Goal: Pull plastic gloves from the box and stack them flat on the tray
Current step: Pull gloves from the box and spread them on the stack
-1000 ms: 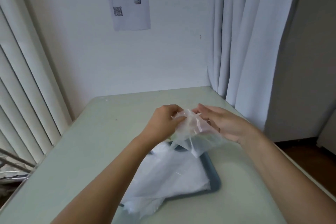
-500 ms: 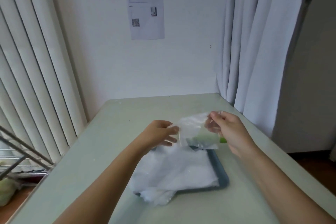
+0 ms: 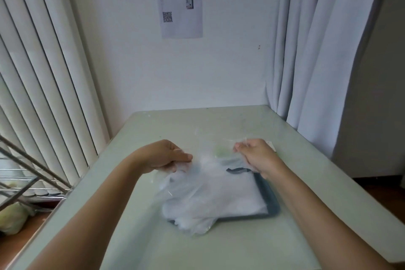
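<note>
While glove (image 3: 206,163) stretches, stack (image 3: 210,201) overhangs tray (image 3: 272,206).

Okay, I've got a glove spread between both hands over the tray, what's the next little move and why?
Probably lower the glove flat onto the stack and let go. The left hand and right hand pinch its ends, holding it spread just above the tray, right over the gloves lying there.

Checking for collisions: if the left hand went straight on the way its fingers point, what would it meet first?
Probably the right hand, which pinches the other end of the clear plastic glove the left hand holds; depth is unclear.
</note>
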Demonstrator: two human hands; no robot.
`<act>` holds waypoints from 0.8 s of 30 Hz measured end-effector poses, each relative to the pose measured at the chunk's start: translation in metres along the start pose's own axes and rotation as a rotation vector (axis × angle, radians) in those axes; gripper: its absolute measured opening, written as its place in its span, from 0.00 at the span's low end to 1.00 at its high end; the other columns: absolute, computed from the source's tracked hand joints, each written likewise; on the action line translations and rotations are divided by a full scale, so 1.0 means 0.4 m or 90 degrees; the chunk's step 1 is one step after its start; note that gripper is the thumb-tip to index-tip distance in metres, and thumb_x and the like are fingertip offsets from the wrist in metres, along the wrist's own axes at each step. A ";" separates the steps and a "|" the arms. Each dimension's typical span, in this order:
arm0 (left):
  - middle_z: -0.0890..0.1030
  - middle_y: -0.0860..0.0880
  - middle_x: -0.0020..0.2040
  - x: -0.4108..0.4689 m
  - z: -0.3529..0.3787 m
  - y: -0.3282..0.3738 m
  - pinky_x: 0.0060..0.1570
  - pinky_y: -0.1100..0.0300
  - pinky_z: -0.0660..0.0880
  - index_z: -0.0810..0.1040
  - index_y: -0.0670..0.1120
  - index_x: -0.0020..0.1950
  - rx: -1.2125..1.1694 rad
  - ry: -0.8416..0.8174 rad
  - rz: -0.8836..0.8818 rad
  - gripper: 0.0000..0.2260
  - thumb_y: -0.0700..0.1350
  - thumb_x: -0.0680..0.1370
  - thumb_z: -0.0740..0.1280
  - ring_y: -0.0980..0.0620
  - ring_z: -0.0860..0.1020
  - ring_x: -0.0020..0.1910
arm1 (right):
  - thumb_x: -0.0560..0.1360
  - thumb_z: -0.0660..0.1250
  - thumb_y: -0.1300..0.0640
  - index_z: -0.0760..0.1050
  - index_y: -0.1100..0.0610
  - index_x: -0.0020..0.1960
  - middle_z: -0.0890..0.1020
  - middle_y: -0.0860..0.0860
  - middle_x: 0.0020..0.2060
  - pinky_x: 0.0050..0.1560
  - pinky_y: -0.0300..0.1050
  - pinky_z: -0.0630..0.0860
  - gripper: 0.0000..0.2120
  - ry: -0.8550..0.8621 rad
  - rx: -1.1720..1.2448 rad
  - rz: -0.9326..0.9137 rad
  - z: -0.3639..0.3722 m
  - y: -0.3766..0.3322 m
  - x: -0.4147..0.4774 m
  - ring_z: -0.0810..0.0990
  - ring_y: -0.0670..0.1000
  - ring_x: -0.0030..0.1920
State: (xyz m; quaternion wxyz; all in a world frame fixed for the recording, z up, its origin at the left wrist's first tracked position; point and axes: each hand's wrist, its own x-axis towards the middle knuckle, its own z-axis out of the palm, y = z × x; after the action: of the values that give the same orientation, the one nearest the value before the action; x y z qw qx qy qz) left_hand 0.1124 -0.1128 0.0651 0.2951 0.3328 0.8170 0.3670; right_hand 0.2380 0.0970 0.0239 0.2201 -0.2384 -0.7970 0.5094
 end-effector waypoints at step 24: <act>0.79 0.47 0.56 0.136 0.212 -0.041 0.47 0.56 0.73 0.76 0.46 0.59 0.466 0.340 0.106 0.11 0.42 0.80 0.58 0.46 0.77 0.53 | 0.81 0.54 0.51 0.65 0.56 0.40 0.80 0.58 0.48 0.41 0.43 0.65 0.13 -0.017 -0.436 0.057 0.055 0.214 -0.006 0.76 0.57 0.46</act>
State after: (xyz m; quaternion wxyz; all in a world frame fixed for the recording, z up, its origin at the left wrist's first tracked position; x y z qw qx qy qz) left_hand 0.1356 -0.0456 -0.0080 -0.0934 0.3734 0.9108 0.1495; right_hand 0.2402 0.1114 -0.0634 0.0944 -0.3264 -0.9133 0.2248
